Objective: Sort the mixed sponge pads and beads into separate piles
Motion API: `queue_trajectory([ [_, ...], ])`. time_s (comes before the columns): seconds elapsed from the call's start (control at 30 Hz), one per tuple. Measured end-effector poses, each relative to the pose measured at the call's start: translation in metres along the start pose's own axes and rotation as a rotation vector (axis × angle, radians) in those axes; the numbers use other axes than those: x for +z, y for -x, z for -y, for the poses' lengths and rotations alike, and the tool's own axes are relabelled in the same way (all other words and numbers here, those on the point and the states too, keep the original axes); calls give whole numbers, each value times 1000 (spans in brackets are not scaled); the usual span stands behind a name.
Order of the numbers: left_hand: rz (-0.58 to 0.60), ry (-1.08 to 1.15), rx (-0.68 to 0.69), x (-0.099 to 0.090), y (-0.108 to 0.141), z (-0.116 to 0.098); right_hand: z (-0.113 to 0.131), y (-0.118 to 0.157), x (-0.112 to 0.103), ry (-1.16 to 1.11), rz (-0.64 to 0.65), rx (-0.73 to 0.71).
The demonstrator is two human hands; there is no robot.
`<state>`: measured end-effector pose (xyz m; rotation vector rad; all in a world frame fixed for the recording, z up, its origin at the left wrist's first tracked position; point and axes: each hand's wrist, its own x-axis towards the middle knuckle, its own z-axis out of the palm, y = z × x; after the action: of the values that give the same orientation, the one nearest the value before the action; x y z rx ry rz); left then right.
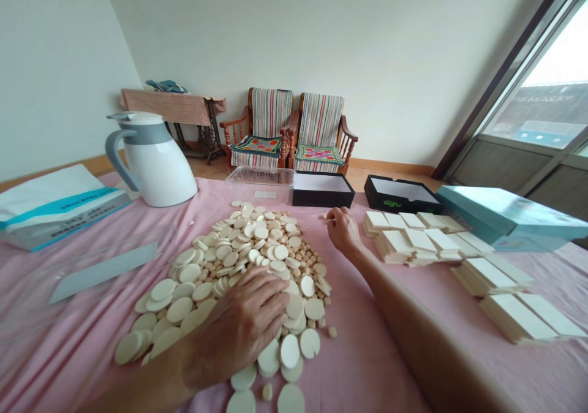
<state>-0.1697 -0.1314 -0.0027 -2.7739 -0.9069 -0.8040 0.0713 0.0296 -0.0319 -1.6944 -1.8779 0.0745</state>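
Observation:
A wide pile of round wooden discs (179, 309) lies on the pink tablecloth (353, 352), with small wooden cubes (315, 265) mixed in along its right side. My left hand (250, 315) rests palm down on the discs, its fingers stretched out and slightly bent; what lies beneath the palm is hidden. Beyond the pile, to its right, my right hand (343, 228) is closed in a pinch. A tiny pale piece (324, 217) shows at its fingertips, too small to name. Stacks of rectangular wooden pieces (397, 244) stand right of that hand.
At the back stand a clear plastic tray (261, 179), a black box (324, 200), another black box (404, 201) and a light blue box (509, 214). On the left are a white jug (160, 171) and a packet (59, 208). Two chairs (271, 119) stand beyond.

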Motion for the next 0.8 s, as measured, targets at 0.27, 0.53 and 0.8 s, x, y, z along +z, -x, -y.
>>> queue_trajectory([
  [0.27,-5,16,-1,-2,-2,-1,-9,-6,-8,-62,-12,12],
  [0.53,15,0,-11,-3,-2,-1,26,11,12,-183,257,-408],
  [0.8,-5,1,-1,0,-1,0,21,10,10,-78,183,-203],
])
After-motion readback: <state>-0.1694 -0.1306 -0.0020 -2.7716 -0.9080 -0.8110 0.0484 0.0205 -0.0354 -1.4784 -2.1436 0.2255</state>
